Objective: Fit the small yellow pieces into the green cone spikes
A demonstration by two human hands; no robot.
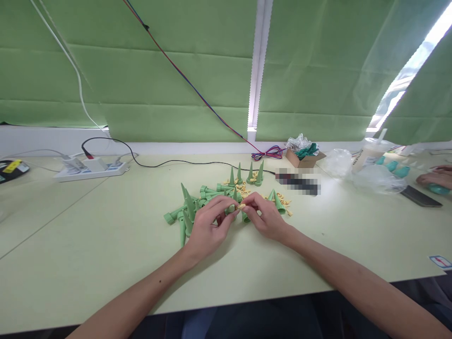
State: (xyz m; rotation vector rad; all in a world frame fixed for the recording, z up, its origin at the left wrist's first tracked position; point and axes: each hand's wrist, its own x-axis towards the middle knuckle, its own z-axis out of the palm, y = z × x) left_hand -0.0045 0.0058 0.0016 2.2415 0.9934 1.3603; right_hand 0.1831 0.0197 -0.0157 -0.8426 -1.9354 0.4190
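Observation:
My left hand (pixel 211 225) is closed, its fingers around a green plastic cone (pixel 231 207) that is mostly hidden; one rounded end shows. My right hand (pixel 267 218) pinches a small yellow plastic piece (pixel 241 206), which sits close to the cone between both sets of fingertips. Whether the two parts touch, I cannot tell. Around my left hand lies a heap of green cones (pixel 189 203), some upright and others on their sides. Behind my hands, small yellow pieces (pixel 243 189) are scattered among standing cones (pixel 259 174). Another tipped cone (pixel 279 203) rests beyond my right hand.
A power strip (pixel 92 170) stands at the back left, its black cable running right to a blurred dark object (pixel 297 182). Farther right are a cardboard box (pixel 304 158), plastic bags, a drink cup (pixel 369 153) and a phone (pixel 421 196). Another person's hand (pixel 435 179) holds a teal piece.

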